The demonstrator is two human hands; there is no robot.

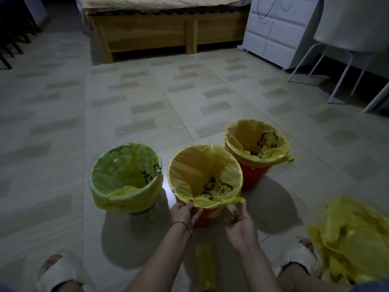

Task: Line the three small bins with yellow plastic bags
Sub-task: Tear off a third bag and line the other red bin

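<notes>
Pinching middle bin's (207,216) yellow bag (212,202) with left hand (182,212), right hand (240,223) open beside

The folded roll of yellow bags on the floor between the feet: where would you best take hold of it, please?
Probably across the middle of the bag roll, pinched by its long edges from above. It lies flat and narrow on the tiled floor, its long sides clear.

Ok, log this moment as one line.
bins: three, all lined | left hand: pinching middle bin's bag at near rim | right hand: open beside it | spare bags: on floor
</notes>
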